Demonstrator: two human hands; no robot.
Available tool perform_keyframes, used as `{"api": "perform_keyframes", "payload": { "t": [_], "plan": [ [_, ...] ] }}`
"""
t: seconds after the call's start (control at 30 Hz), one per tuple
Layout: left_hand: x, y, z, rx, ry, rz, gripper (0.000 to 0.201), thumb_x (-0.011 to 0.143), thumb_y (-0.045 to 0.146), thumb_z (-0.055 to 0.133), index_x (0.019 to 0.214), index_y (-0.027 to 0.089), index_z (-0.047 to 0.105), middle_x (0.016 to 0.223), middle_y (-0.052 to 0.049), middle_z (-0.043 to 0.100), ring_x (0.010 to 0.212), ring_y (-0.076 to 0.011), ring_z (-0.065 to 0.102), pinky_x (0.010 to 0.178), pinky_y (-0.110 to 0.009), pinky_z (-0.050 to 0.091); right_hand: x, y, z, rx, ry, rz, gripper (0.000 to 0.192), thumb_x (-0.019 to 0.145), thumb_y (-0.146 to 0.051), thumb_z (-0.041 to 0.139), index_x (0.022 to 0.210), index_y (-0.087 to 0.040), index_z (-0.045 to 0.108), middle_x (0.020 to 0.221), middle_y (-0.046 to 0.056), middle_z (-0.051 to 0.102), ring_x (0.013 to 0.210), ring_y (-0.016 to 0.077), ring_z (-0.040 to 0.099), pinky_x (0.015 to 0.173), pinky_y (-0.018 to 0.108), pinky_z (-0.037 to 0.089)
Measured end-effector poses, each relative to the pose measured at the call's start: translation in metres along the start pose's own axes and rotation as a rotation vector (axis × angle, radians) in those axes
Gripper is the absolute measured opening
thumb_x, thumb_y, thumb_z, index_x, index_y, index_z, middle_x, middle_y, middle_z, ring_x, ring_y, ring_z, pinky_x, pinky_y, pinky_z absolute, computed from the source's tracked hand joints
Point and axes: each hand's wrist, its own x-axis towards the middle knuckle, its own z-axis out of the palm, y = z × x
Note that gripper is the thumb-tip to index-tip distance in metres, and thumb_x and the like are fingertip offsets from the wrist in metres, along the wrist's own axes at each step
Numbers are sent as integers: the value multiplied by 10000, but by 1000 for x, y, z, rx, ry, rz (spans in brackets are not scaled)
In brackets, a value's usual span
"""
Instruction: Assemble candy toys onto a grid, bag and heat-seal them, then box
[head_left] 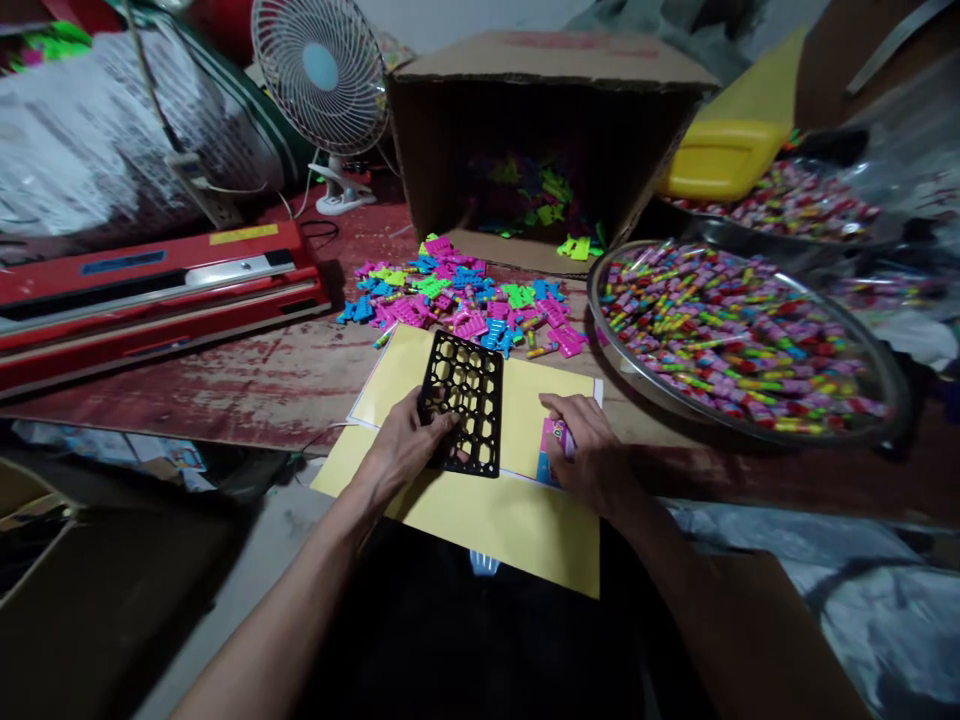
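Note:
A black plastic grid [480, 420] with rows of rounded holes is tilted above yellow sheets [525, 535]. My left hand [411, 440] grips its left edge, the thumb lying over the front. At the right side of the sheets, my right hand [589, 450] curls its fingers over a small pink and blue printed card [550, 445]. Part of that card is hidden under the hand. Behind the grid lies a loose heap of pink, blue and green plastic toy pieces [469, 300]. To the right of my right hand, a round metal tray [630, 375] holds many colourful wrapped candies [735, 340].
An open cardboard box [555, 58] lies on its side at the back with more toy pieces inside. A white fan [322, 80] and a red sealing machine [157, 290] stand on the left. A yellow plastic container [720, 160] rests among candies at the back right.

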Motion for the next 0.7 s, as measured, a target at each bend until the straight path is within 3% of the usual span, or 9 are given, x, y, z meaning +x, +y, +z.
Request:
{"api": "perform_keyframes", "payload": {
  "t": [0.47, 0.7],
  "plan": [
    [1, -6, -2, -38, -7, 34, 300, 819, 164, 599, 1061, 173, 423, 616, 76, 536, 441, -175, 632, 449, -282, 531, -3, -1, 5, -29, 48, -72, 389, 858, -104, 411, 1227, -72, 532, 1025, 123, 615, 962, 244, 546, 882, 409, 465],
    [1, -8, -1, -43, -9, 45, 280, 809, 163, 613, 1017, 177, 425, 589, 77, 532, 446, -186, 636, 432, -271, 519, 1, 1, 4, 17, 11, -76, 403, 825, -85, 392, 1202, -82, 535, 990, 129, 600, 949, 254, 546, 845, 427, 490]
  ]
}}
